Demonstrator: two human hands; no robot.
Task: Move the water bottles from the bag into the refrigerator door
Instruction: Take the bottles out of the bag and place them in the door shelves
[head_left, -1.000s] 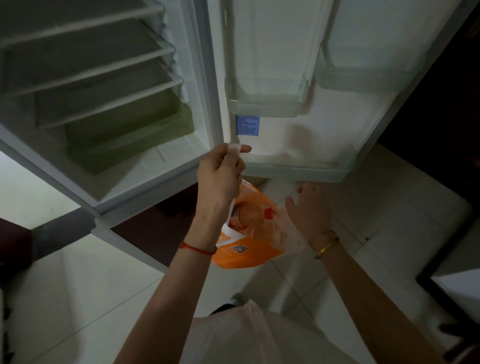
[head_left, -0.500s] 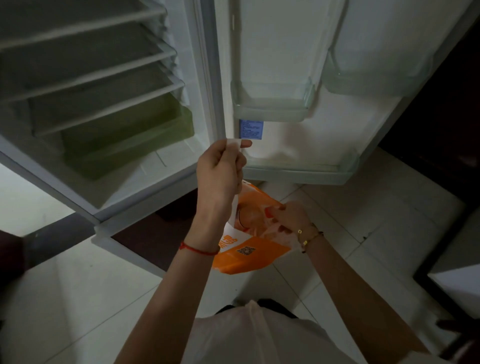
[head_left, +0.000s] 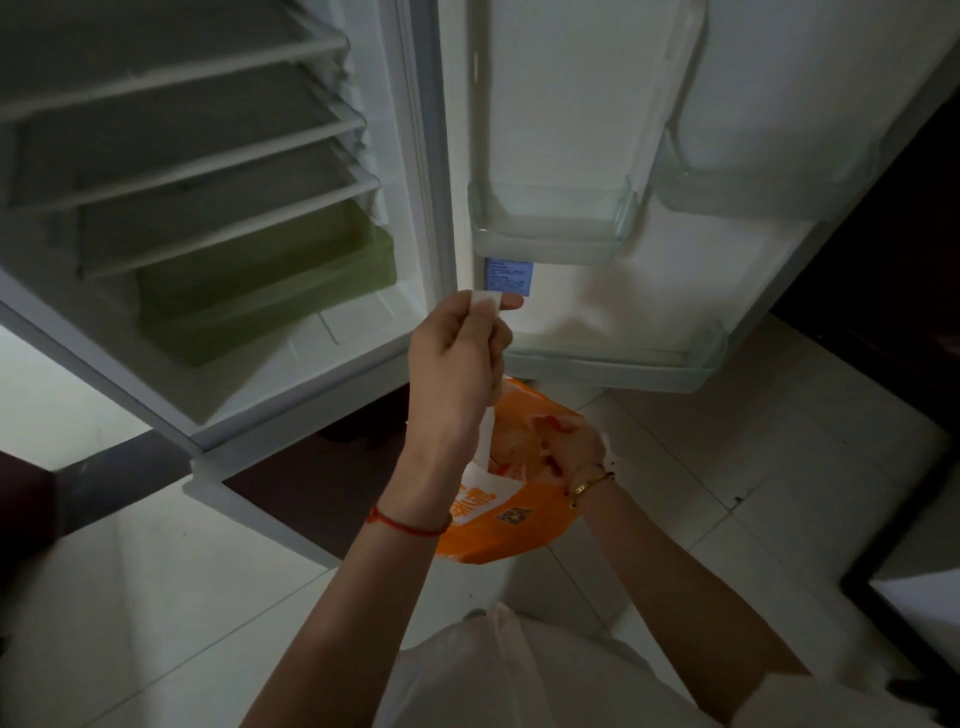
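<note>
Deeper than before, the right hand (head_left: 566, 447) is inside the bag (head_left: 498, 535), fingers curled, grip unclear; water bottles hidden inside it. Left hand (head_left: 457, 364) pinches the handle (head_left: 485, 301) above the bag; lifting one out likely comes next.

A thin red cord bracelet (head_left: 410, 524) circles the wrist of the left hand (head_left: 457, 364). At the wrist of the right hand (head_left: 566, 447) sit a slim gold bangle (head_left: 589, 483) and a dark beaded strand (head_left: 576, 500). Both forearms are bare. A pale, whitish short-sleeved top (head_left: 519, 675) covers the chest.
</note>
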